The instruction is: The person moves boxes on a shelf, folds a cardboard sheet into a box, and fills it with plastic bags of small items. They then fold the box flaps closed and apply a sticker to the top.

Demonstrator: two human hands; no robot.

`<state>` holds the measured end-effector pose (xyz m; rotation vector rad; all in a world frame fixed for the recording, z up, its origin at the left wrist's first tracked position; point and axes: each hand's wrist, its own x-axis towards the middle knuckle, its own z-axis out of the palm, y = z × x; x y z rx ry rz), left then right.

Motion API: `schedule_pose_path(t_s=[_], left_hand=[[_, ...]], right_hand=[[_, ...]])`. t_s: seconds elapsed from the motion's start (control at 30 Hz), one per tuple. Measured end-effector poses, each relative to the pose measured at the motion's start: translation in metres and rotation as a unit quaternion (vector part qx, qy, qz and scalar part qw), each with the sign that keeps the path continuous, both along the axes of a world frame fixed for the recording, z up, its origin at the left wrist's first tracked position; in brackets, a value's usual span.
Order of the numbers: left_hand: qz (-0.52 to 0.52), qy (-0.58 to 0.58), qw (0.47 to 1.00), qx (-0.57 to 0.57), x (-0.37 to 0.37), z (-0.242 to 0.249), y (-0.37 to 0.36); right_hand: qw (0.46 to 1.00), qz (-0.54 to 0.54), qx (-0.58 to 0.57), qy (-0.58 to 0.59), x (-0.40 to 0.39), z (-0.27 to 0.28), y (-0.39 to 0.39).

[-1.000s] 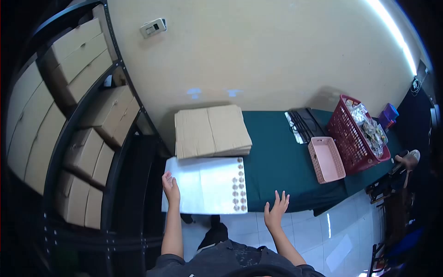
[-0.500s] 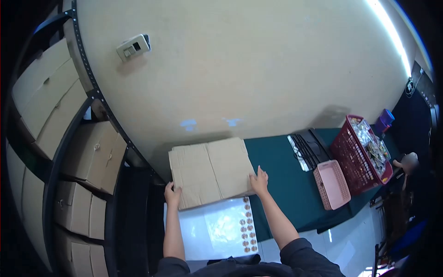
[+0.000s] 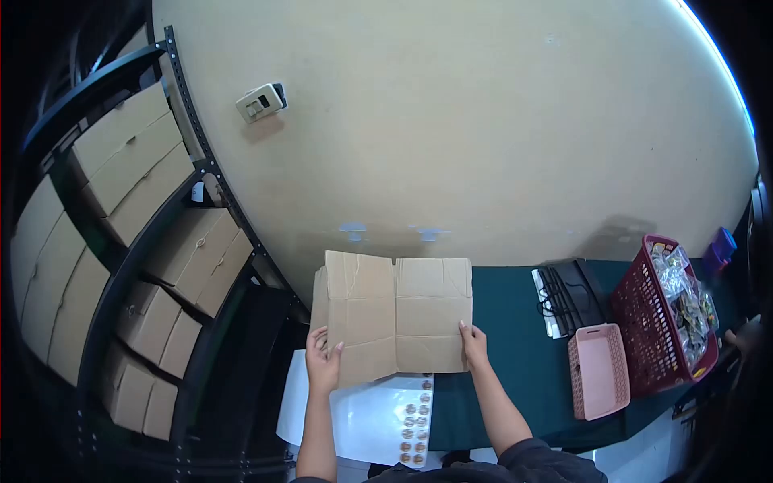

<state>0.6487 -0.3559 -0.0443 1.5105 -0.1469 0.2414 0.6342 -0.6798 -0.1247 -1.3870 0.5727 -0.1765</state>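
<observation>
A creased piece of brown cardboard [image 3: 362, 310] is held up in front of me, partly unfolded along a vertical fold, with another layer showing behind its left edge. My left hand [image 3: 324, 370] is closed on its lower left edge, the thumb in front. On the lower right edge, my right hand [image 3: 475, 346] pinches it, thumb on the front face. Beneath the cardboard lies a glossy white sheet [image 3: 354, 423] with round brown stickers [image 3: 415, 435] along its right side; the cardboard covers its far part.
A green-covered table [image 3: 507, 394] extends rightward, bearing a pink basket [image 3: 600, 374], a maroon crate [image 3: 644, 330] full of plastic packets, and black straps [image 3: 560, 298]. Shelves with cardboard boxes [image 3: 149, 181] stand at left. A wall [image 3: 483, 145] rises behind.
The cardboard has been raised and its panels now angle apart at the fold. Both hands stay on its edges. The camera view has shifted.
</observation>
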Motion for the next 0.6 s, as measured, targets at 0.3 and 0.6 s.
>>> schedule_pose_path(t_s=[0.3,0.6], left_hand=[[-0.186,-0.046,0.960,-0.202,-0.129,0.061,-0.113],[-0.079,-0.086,0.993,0.031,-0.180,0.025,-0.291]], right_hand=[[0.969,0.049,0.025,-0.240,-0.102,0.089,-0.156],[0.977,0.099,-0.033,-0.187,-0.124,0.144,-0.152]])
